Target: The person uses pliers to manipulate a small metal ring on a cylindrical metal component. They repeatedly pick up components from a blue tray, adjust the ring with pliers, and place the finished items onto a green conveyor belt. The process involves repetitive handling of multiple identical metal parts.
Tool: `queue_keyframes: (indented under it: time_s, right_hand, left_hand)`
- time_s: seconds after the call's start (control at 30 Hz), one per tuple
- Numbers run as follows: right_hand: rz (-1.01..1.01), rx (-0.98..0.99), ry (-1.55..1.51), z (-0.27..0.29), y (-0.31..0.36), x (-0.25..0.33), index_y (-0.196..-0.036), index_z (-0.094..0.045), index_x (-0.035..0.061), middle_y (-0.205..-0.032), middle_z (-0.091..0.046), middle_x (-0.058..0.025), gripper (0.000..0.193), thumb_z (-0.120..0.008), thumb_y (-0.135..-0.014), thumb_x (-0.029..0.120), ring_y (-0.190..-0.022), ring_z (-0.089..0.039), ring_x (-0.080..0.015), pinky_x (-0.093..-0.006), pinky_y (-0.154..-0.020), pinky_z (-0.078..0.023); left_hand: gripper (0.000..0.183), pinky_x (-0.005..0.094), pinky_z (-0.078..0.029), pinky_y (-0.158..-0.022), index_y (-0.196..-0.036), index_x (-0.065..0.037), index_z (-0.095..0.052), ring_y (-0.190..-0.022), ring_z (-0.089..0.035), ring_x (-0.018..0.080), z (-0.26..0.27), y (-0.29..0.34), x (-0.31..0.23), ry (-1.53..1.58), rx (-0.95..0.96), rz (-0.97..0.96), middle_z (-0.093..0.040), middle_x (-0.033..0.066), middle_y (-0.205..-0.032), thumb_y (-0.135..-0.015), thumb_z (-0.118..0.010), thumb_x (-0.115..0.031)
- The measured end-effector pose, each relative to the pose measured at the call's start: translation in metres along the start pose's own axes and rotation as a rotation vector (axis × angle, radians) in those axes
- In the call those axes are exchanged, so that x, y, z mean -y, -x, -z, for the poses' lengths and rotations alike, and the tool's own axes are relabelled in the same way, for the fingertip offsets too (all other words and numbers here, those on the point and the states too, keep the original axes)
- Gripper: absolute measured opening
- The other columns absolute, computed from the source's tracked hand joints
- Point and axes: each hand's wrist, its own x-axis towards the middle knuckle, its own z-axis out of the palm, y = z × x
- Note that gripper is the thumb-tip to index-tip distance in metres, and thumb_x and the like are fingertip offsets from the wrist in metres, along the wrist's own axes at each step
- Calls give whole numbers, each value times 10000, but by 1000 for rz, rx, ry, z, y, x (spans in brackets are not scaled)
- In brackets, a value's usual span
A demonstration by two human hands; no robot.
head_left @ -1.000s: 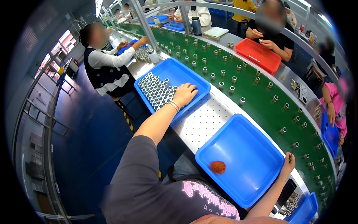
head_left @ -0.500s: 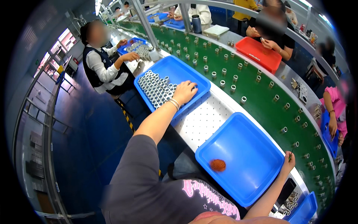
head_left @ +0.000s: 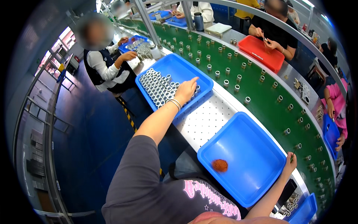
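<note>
My left hand (head_left: pixel 186 92) rests over the lower right part of a blue tray (head_left: pixel 203 72), among short metal rings (head_left: pixel 154 86) standing in close rows. Its index finger sticks out, while the other fingers bend down, partly hidden; I see nothing held in it. A few rings (head_left: pixel 197 89) show just beside the fingertips. At the right, my right hand (head_left: pixel 292 162) is closed on a thin dark stick-like tool (head_left: pixel 293 154) by the belt's edge. Between the hands stands a second blue tray (head_left: pixel 246 149), holding a rusty-orange round scouring pad (head_left: pixel 220 165).
A green conveyor belt (head_left: pixel 261 99) carries many scattered metal rings past the bench. A perforated metal bench top (head_left: pixel 203 115) lies between the trays. More rings (head_left: pixel 291 205) and a blue bin (head_left: pixel 305 211) are at lower right. Co-workers sit around, one behind a red tray (head_left: pixel 257 56).
My left hand's index finger has lifted and straightened, and rings now show beside its fingertips. The right hand keeps its hold on the thin tool. The view has shifted slightly.
</note>
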Motion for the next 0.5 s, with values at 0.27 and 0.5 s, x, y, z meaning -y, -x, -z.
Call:
queue_keyframes:
  time_s: [0.27,0.5]
  right_hand:
    - [13,-19,0,-3,-1,-1,-852,-591,20,-767,-543,31,149,-576,-877,166,-677,-443,-47,-181,-626,-361]
    - [-6,-7,-15,-6,1,3,-850,-592,27,-762,-540,35,147,-575,-878,170,-666,-438,-41,-176,-612,-355]
  left_hand:
    - [418,505,-238,-1011,-1182,-88,-525,-1123,-489,269,-2,2,-3,-305,-37,-25,-558,120,-1170,-913,-387,-377]
    - [373,477,-276,-969,-1053,-80,-594,-1041,-526,257,-1,2,0,-308,-39,-30,-588,82,-1090,-901,-404,-362]
